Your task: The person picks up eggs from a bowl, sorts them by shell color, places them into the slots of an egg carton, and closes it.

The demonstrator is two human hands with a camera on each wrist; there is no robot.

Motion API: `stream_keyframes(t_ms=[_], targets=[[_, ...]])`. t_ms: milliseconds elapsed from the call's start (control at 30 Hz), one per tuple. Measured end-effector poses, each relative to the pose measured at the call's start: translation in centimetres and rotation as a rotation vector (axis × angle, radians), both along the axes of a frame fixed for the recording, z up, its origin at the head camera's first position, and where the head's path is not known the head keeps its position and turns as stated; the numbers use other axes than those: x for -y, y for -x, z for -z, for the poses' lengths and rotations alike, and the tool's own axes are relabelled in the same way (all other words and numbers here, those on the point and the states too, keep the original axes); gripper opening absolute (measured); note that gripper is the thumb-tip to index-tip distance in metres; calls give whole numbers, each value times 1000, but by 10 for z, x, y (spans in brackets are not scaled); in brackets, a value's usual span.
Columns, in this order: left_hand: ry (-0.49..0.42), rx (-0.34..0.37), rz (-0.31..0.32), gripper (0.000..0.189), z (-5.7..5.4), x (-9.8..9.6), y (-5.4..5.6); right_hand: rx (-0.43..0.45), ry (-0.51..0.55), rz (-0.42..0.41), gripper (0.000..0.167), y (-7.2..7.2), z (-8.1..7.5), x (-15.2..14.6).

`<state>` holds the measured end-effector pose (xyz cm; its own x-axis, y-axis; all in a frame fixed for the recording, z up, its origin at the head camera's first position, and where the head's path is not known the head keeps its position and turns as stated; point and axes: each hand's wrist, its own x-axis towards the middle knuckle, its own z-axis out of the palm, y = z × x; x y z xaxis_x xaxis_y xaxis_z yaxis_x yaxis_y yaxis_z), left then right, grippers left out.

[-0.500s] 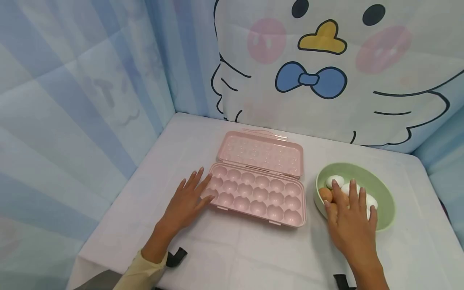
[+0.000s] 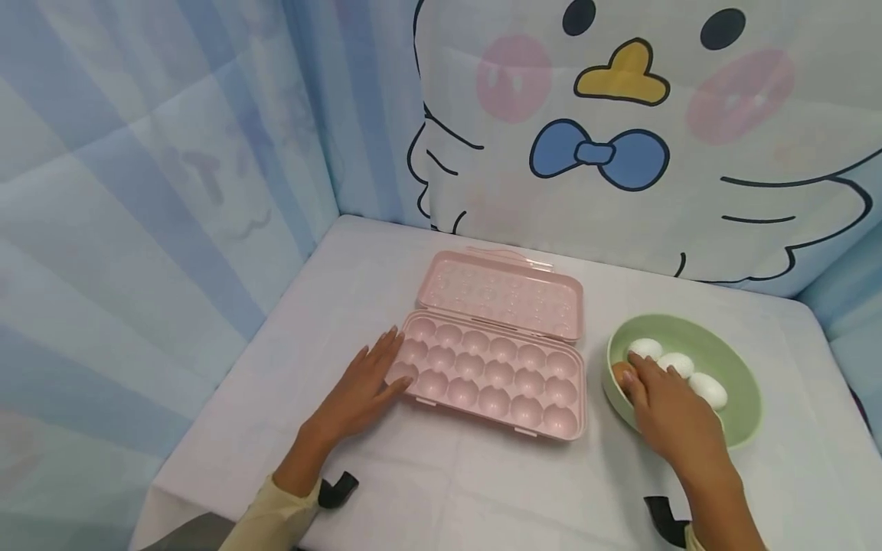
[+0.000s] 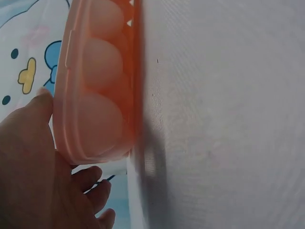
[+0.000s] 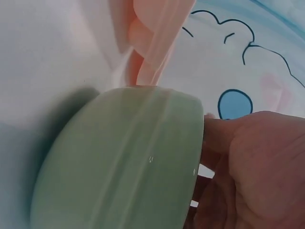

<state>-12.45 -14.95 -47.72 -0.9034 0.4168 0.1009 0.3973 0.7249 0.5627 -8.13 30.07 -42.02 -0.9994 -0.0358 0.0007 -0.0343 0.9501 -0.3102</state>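
A pink egg box (image 2: 482, 402) lies with its lid folded back, its round cups bare. My left hand (image 2: 358, 390) rests at its left end, fingers straight and spread, thumb by the front corner; in the left wrist view that hand (image 3: 33, 157) touches the clear-pink side wall. To the right stands a green bowl (image 2: 740, 390) with white eggs (image 2: 708, 391) and a brown egg (image 2: 622, 373). Reaching over its near rim, my right hand (image 2: 678, 417) has curled fingers and thumb at the brown egg. In the right wrist view the bowl wall hides the fingertips.
The lid (image 2: 499, 295) lies flat behind the cups, with a pink handle (image 2: 510, 256) at its far edge. A white cloth (image 2: 441, 490) covers the table. Printed curtains (image 2: 551, 207) hang close behind and at both sides.
My right hand, spread above the eggs before, has lowered into the bowl and its fingers have curled toward the brown egg. The left hand stays at the box, its fingers closer together.
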Motion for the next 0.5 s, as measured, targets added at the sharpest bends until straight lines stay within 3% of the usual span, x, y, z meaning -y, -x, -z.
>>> stream_keyframes(t_ms=[267,400,500], targets=[[-87,132,52,85,8,3,5,31,18,-92,31,7,-2,-3],[-173,196,73,93,11,5,10,38,-1,-149,12,14,-6,-8],[-230,233,98,97,14,5,14,13,-7,-184,15,21,-6,-11]])
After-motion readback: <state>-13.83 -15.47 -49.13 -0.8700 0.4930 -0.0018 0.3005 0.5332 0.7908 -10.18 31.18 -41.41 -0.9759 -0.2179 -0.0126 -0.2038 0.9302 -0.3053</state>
